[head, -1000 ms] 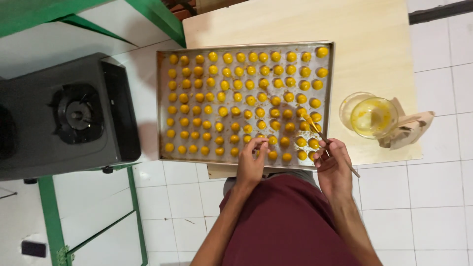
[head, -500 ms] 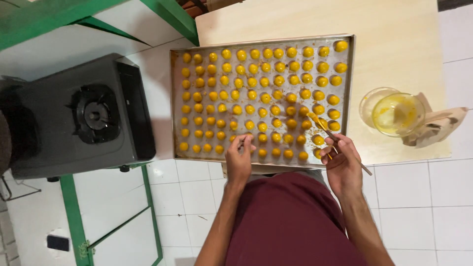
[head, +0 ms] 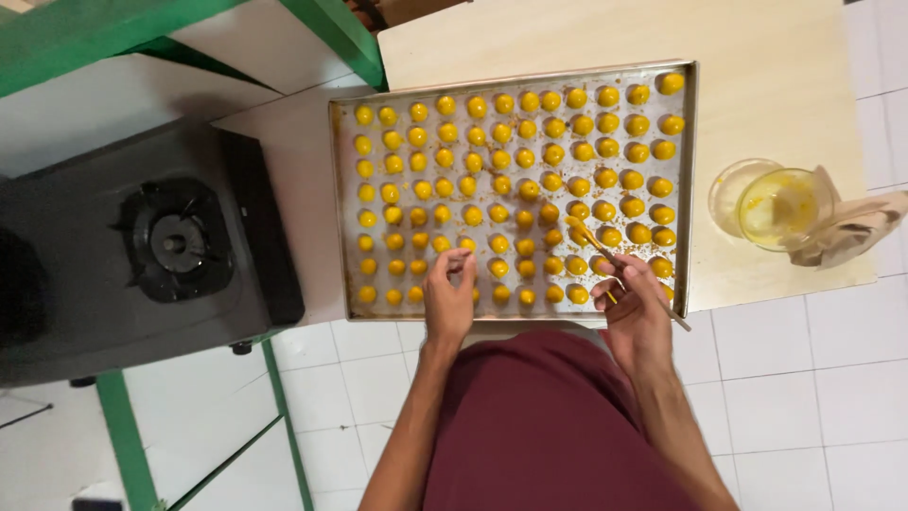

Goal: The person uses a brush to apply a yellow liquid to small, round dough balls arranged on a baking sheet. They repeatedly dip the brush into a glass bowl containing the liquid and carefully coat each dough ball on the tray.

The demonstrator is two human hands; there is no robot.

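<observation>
Head: glossy yellow dough balls [head: 512,186]

No pkgs, labels, signs or screens here. Nothing w/ a wrapper, sticker or printed face shows anywhere in the head view.
</observation>
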